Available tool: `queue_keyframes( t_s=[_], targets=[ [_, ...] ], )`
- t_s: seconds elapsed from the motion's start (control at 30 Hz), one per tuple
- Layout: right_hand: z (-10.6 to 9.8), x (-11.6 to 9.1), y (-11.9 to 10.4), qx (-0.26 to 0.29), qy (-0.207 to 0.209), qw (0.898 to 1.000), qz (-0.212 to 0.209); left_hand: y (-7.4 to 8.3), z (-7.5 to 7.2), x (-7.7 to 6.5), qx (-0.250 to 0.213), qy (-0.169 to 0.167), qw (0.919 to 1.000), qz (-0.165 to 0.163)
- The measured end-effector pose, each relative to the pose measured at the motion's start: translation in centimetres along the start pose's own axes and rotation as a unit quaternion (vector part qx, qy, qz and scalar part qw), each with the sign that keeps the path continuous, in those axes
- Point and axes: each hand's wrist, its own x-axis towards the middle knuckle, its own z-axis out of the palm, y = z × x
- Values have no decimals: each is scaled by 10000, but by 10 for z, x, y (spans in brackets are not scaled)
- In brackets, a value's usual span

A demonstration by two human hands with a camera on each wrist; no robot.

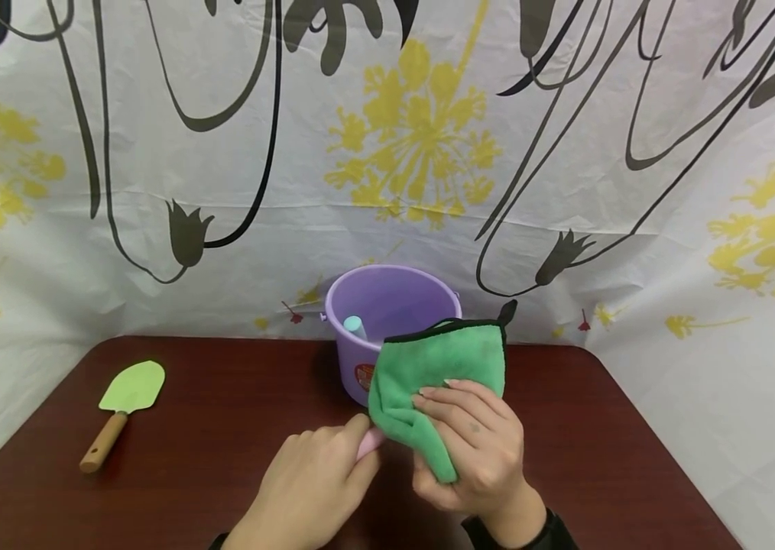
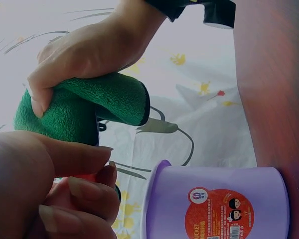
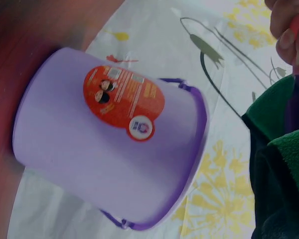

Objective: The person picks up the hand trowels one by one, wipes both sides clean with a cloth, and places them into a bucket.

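My left hand [image 1: 312, 477] grips the pink handle [image 1: 370, 441] of a tool whose far end is wrapped in a green cloth [image 1: 445, 359]. Fingers curl round that handle in the left wrist view. My right hand [image 1: 480, 439] holds the cloth, black-edged with a small dark loop at one corner, fingers spread over its face and thumb beneath. Inside the fold, the right wrist view shows a dark purple part [image 3: 294, 109] joined to the handle; the cloth hides the rest, so I cannot tell the tool's kind. Both hands are in front of a purple bucket [image 1: 349, 374].
The bucket, with a red label [image 3: 122, 97], stands at the far edge of the dark red-brown table [image 1: 236, 397]. A light blue rod-like end [image 1: 355, 326] shows inside it. A green trowel [image 1: 133, 386] with a wooden handle lies left. A patterned sheet [image 1: 236, 176] hangs behind.
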Motion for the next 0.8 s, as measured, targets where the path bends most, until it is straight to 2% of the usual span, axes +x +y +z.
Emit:
queue_keyframes(
  t_s=[0.33,0.57,0.8],
  targets=[
    [-2,-10,10,118,137,9998,98,2,0,-1,105,6,9999,26],
    [-3,-12,16,56,390,9991,154,0,3,-1,159,-25,9998,85],
    [-6,-19,22,45,554,9975,443,-2,5,-1,205,-104,9996,154]
  ],
)
